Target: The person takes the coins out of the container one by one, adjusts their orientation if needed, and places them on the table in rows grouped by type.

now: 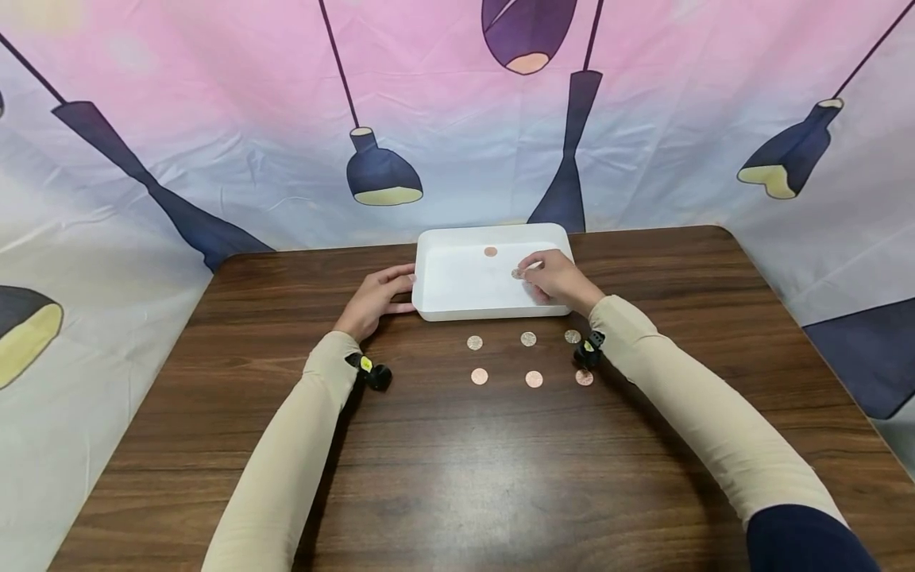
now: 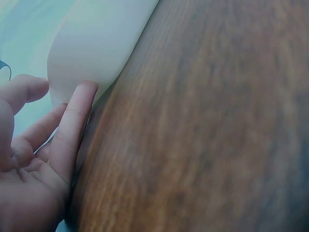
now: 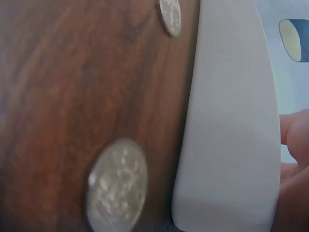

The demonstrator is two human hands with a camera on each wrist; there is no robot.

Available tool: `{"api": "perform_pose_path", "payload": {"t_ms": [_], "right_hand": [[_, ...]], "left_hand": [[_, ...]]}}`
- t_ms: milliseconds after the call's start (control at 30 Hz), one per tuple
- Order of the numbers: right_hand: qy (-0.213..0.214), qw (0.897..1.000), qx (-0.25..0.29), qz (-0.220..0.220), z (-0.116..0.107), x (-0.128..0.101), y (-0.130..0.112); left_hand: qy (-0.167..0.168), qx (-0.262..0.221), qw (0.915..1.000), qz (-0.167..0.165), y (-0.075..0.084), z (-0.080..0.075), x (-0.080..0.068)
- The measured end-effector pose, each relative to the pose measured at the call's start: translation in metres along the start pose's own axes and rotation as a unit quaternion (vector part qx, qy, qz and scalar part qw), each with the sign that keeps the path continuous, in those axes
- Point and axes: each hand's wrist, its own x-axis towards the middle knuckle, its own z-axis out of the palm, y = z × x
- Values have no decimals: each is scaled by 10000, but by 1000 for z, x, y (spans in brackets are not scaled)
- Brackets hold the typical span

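Note:
A white tray (image 1: pixel 457 311) stands at the back of the wooden table. My left hand (image 1: pixel 372 299) rests at its left end; in the left wrist view its extended fingers (image 2: pixel 72 128) touch the tray's outer wall (image 2: pixel 96 43). Over the tray's right half, my right hand (image 1: pixel 559 280) pinches a silver coin (image 1: pixel 517 273) between thumb and fingertips, low over the tray floor. A copper coin (image 1: pixel 490 251) lies inside, near the back wall. In the right wrist view the tray's front wall (image 3: pixel 231 121) hides most of that hand and the coin.
In front of the tray, 3 silver coins (image 1: pixel 528 338) form one row and 3 copper coins (image 1: pixel 534 379) a nearer row. My right wrist hangs over the right end of these rows. A printed cloth (image 1: pixel 286 183) hangs right behind the table.

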Motion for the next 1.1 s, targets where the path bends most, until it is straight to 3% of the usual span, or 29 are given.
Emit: {"api": "perform_pose_path", "payload": {"t_ms": [200, 533, 1100], "right_hand": [[228, 9976, -460, -463, -3, 9, 2], [20, 9940, -1013, -413, 1, 23, -2], [-347, 9912, -886, -920, 26, 31, -14]], "left_hand": [[44, 45, 10000, -13, -1, -4, -3], [26, 1, 10000, -57, 1, -5, -6], [69, -34, 9999, -87, -3, -11, -9]]}}
